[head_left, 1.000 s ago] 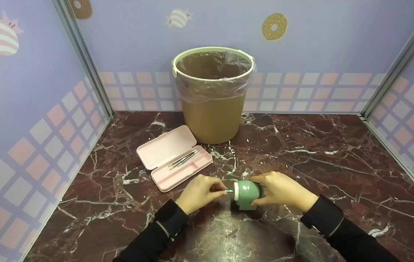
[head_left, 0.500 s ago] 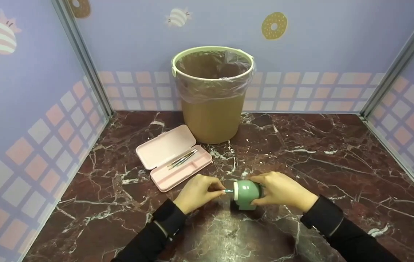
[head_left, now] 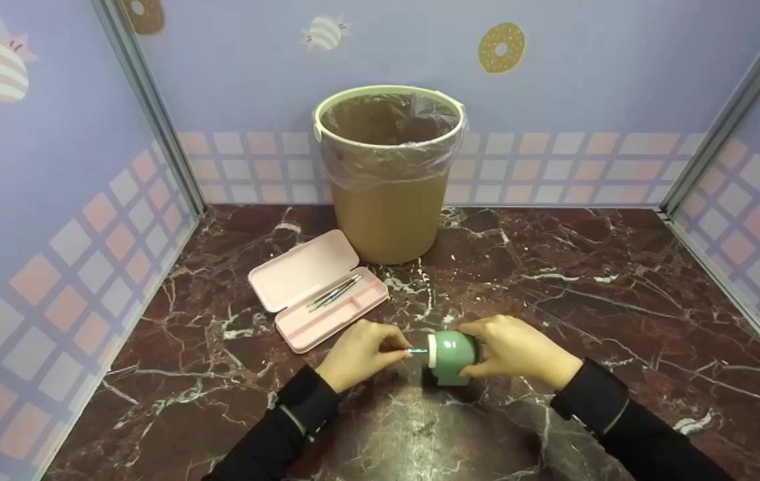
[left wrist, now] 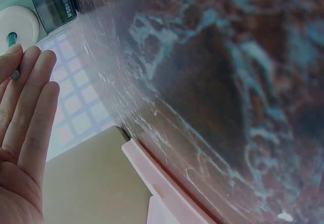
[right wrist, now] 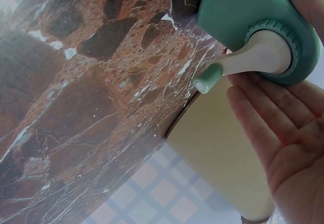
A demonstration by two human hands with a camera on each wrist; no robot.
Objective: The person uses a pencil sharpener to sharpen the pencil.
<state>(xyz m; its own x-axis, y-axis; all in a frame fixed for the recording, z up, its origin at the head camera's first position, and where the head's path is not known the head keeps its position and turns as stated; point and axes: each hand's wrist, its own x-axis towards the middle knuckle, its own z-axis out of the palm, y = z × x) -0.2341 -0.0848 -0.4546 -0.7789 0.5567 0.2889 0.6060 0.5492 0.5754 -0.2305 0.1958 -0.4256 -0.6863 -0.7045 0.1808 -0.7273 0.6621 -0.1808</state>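
Note:
A green pencil sharpener (head_left: 453, 357) with a white front ring stands on the table in the head view. My left hand (head_left: 359, 354) pinches the outer end of a teal pencil (head_left: 418, 351) between thumb and fingertips. The pencil's other end is hidden inside the sharpener's hole, visible in the left wrist view in the white disc (left wrist: 20, 24). My right hand (head_left: 520, 347) grips the sharpener's body from the crank side, thumb and fingers on opposite sides. In the right wrist view the white crank (right wrist: 258, 54) with its green knob (right wrist: 208, 78) points away from the palm, untouched by the fingertips.
Behind the left hand lies an opened pink pencil case (head_left: 333, 327) holding several pencils (head_left: 334, 294). A tan bin (head_left: 390, 214) with a clear plastic liner stands at the back, close to the case's lid. Patterned panels (head_left: 553, 167) enclose the marbled table (head_left: 587, 287).
My left hand has shifted very slightly left, and a little more of the pencil shows outside the sharpener. The right hand and the sharpener look the same.

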